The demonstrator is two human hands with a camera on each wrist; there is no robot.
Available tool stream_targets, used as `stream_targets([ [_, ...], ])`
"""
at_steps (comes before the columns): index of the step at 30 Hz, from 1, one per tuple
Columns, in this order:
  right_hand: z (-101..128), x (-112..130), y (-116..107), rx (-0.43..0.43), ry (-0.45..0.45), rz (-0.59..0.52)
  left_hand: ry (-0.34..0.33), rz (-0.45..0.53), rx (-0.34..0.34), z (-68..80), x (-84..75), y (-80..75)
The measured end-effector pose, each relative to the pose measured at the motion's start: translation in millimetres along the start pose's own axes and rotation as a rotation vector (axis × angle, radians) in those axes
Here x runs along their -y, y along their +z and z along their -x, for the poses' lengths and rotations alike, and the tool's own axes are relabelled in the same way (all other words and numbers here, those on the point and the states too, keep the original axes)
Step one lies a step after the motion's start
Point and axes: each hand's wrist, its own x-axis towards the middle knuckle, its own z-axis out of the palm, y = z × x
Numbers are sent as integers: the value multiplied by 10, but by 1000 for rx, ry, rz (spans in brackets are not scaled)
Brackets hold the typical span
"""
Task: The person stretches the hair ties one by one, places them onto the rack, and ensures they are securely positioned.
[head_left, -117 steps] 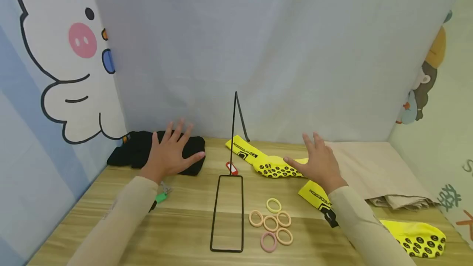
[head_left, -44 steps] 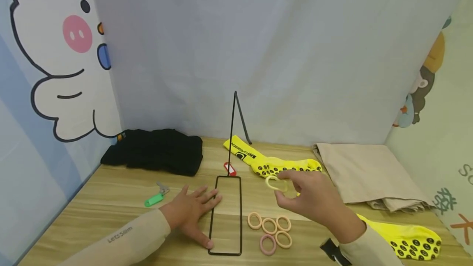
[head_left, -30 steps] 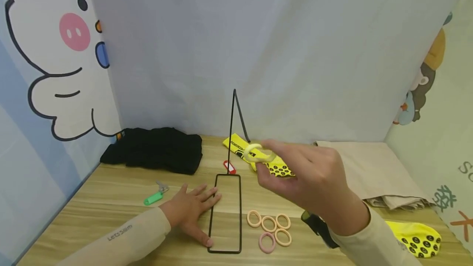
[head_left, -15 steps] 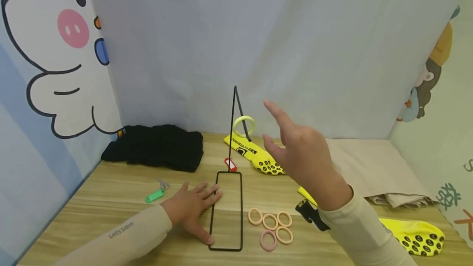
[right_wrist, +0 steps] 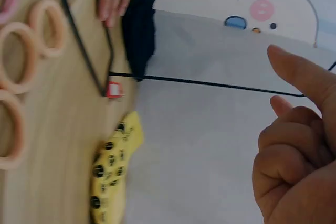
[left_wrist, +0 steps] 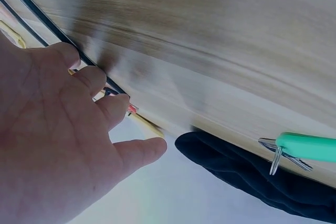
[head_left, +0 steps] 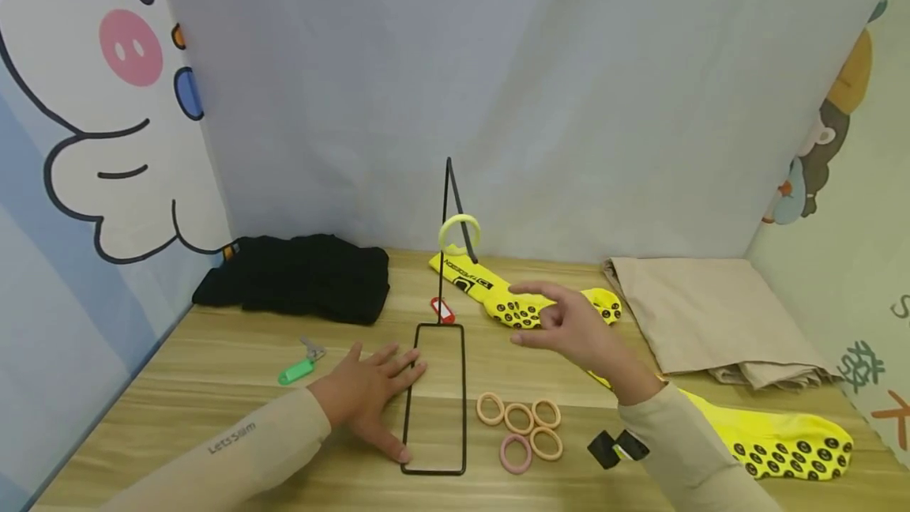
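My left hand (head_left: 370, 393) lies flat with spread fingers on the rectangular base of a black wire stand (head_left: 464, 401), fingertips and thumb over its left bar. From the stand's slanted top arm hangs a pale yellow ring (head_left: 460, 218). My right hand (head_left: 572, 330) hovers to the right of the stand and holds nothing. Its index finger and thumb are stretched apart, while the other fingers curl in loosely, as the right wrist view also shows. Between the hands, several peach rings (head_left: 507, 419) and one pink ring (head_left: 515, 471) lie together on the table.
Black folded cloth (head_left: 298, 279) lies back left, near a green-tagged key (head_left: 295, 372). A red tag (head_left: 442, 310) sits behind the base. A yellow sock (head_left: 515, 311) lies behind my right hand, another yellow sock (head_left: 789, 441) by the right sleeve. Beige cloth (head_left: 718, 314) is back right.
My right hand lifted the yellow ring, put it on the stand's arm, let go and drew back down to the right. My left hand came down onto the base and has stayed there.
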Motion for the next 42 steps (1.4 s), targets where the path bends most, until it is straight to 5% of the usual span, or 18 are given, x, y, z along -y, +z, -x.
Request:
stream_targets([
  [4,31,-367,181,149,118,-98,4,12,5,-1,-1,-9],
  [14,99,-596,628,301,276,34,-10,3,-2,9,-12,-37],
  [31,108,-502,776,253,235,196,-11,2,13,2,-16,-30],
  [42,119,-507,778,291,119,361,-15,0,6,18,-38,-34],
])
